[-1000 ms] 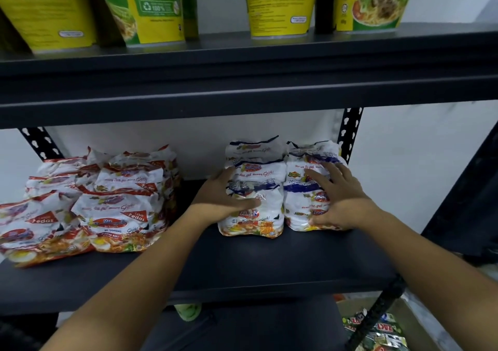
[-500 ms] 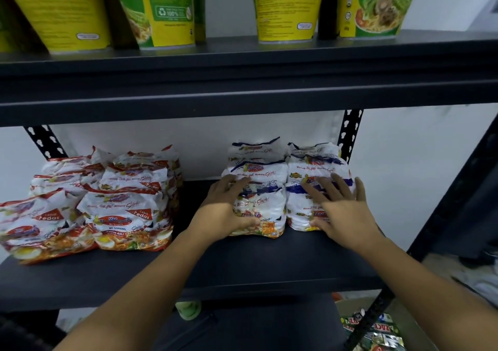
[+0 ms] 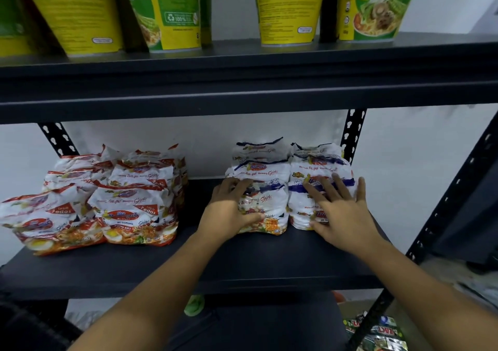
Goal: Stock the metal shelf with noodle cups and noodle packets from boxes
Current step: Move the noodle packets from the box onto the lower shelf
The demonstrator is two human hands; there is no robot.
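A person's two bare arms reach in over the front edge of the middle board of a dark metal shelf [image 3: 215,261]; toward the board's right rear corner two stacks of blue-trimmed white noodle packets stand side by side and touching, the left stack [image 3: 265,173] and the right stack [image 3: 318,167]; the left hand [image 3: 229,212] holds the front packets of the left stack, its grip partly closed, fingers curled over their top and thumb stretched across their face; the right hand [image 3: 342,210] lies flat on the front of the right stack, its grip wide open, fingers straight and spread, holding nothing; near the board's left edge, well apart from the hands, sit leaning piles of red-trimmed noodle packets [image 3: 134,205]; on the upper board [image 3: 242,81] a row of yellow and green noodle cups [image 3: 172,11] stands upright; a perforated post [image 3: 353,132] rises just behind the right stack; below the board's right front corner, green packets [image 3: 377,334] lie blurred.
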